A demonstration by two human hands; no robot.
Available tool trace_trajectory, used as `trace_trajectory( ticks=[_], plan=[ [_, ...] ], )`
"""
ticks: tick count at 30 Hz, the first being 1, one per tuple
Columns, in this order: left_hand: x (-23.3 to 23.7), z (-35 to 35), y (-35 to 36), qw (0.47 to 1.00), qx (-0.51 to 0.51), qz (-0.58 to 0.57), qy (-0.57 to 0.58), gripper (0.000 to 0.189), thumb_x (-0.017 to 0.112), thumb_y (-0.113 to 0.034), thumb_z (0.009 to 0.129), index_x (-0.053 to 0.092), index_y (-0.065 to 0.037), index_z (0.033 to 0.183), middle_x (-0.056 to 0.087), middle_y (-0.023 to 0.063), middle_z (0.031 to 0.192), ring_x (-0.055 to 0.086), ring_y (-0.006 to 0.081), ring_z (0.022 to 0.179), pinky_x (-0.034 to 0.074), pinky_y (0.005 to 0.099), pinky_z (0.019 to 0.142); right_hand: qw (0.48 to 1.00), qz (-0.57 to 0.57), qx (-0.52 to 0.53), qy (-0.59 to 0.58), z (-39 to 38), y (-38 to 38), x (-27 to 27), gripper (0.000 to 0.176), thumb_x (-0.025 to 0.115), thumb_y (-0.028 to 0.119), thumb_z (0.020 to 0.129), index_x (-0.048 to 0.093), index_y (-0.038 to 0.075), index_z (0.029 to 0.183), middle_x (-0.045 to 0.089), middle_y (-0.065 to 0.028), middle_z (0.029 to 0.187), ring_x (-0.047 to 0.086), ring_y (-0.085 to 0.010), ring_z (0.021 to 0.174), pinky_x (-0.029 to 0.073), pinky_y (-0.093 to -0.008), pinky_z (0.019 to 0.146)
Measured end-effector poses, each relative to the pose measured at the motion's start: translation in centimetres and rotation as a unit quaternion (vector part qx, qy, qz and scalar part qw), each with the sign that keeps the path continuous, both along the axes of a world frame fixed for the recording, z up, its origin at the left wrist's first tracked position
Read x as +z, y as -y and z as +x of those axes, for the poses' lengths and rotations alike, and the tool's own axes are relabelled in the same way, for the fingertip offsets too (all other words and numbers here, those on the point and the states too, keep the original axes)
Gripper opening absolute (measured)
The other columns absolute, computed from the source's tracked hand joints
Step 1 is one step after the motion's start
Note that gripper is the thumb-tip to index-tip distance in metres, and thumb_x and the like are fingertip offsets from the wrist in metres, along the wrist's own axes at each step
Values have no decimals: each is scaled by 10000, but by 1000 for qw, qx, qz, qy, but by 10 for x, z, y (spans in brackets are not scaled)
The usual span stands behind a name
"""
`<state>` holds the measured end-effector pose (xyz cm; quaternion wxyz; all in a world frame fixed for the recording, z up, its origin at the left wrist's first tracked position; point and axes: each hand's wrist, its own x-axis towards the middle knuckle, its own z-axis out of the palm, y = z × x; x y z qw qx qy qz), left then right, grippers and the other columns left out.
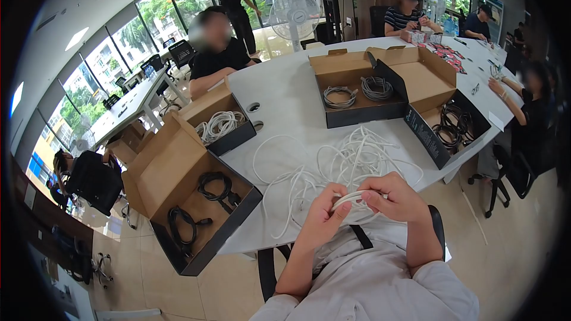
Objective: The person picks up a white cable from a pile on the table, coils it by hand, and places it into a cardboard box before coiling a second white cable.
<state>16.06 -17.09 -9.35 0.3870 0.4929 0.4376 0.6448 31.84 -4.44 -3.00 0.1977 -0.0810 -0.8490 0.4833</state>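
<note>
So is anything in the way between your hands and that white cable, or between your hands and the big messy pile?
Nothing visible is. The left hand and right hand both hold the white cable, and the messy pile lies on the table just beyond them.

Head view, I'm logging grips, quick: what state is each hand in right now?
Left hand: closed, holding gathered strands of white cable.
Right hand: closed, holding the same strands beside the left.
</note>
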Motion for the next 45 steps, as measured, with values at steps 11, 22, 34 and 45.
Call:
trace_trajectory(
  ticks=[11,22,34,45],
  plan=[
    [-9,-12,-14,970,131,129,-158,420,693,9,780,521,-46,1159,622,96,1061,586,145,992,445,311,926,983,-67,-18,-172,-17,-10,-14,341,493,277,1006,594,-1,836,525,4,620,426,-67,539,342,-235,503],
    [-11,-17,-39,985,167,30,41,271,589,-276,957,640,-10,932,629,29,740,632,90,661,467,204,593,922,-312,2,-231,-50,-28,-32,382,438,332,1034,574,12,876,462,17,626,425,-59,552,383,-223,530],
    [-6,-26,-37,924,-205,206,250,510,482,-480,978,603,16,958,428,-32,473,401,92,416,414,298,600,937,-289,-34,-195,-40,-29,-29,442,410,373,1039,570,-5,874,423,17,606,418,-66,504,448,-243,530],
    [5,-18,-41,953,-222,70,195,409,399,-446,1015,474,-63,893,461,-2,585,421,86,473,424,273,595,882,-368,-146,-254,-28,-32,-27,362,439,320,1036,612,8,970,380,38,576,314,-47,472,270,-226,448]
  ],
)
